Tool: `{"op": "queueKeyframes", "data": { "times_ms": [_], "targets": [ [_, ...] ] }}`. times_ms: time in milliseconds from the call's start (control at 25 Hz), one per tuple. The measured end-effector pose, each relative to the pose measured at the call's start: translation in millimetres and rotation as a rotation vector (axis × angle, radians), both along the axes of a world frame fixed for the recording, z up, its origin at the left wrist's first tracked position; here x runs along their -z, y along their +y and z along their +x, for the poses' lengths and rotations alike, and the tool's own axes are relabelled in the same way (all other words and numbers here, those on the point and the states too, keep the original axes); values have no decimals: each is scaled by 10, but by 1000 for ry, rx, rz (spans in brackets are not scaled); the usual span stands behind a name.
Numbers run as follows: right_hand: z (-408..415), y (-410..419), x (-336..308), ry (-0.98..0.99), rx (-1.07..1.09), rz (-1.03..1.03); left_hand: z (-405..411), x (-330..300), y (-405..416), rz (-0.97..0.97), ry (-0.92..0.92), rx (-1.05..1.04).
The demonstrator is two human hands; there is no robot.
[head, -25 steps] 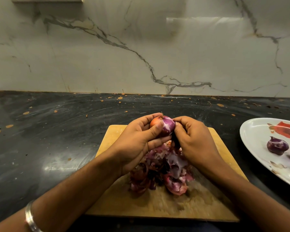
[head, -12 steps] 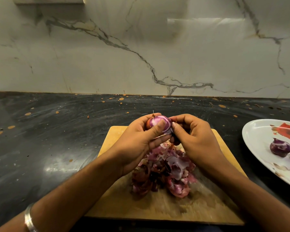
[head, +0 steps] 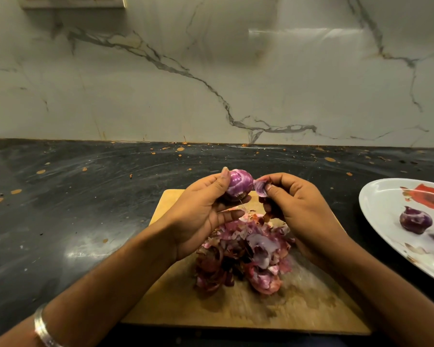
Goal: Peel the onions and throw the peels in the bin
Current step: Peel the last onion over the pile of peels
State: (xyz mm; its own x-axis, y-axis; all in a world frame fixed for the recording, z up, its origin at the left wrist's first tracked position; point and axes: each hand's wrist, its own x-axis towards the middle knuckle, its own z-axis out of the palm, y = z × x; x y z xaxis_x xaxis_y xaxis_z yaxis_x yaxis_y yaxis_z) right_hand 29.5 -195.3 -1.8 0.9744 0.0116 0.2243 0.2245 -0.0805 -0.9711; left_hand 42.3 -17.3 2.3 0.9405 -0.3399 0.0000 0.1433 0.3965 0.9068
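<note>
Left hand [head: 201,211]: fingers curled round the onion [head: 237,185], held above the board [head: 236,314].
Right hand [head: 301,209]: pinches a peel [head: 260,187] just beside the onion.
Peel pile [head: 246,256]: below both hands.

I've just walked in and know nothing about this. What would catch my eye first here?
Probably the purple onion, held up over the wooden cutting board in the left hand, while the right hand pinches a strip of peel beside it. Below the hands, a heap of pink and purple peels lies on the board. At the right edge, a white plate holds a peeled onion.
</note>
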Motion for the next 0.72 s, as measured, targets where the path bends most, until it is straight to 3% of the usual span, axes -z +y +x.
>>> {"op": "queueKeyframes", "data": {
  "times_ms": [360,520,720],
  "targets": [
    [-34,5,9,-128,59,-66,22,25,3,-102,19,23],
    [-22,-38,35,-148,204,-308,35,-11,48,-139,4,-25],
    [-86,18,36,-187,81,-504,37,-21,55,-121,39,-67]
  ]
}}
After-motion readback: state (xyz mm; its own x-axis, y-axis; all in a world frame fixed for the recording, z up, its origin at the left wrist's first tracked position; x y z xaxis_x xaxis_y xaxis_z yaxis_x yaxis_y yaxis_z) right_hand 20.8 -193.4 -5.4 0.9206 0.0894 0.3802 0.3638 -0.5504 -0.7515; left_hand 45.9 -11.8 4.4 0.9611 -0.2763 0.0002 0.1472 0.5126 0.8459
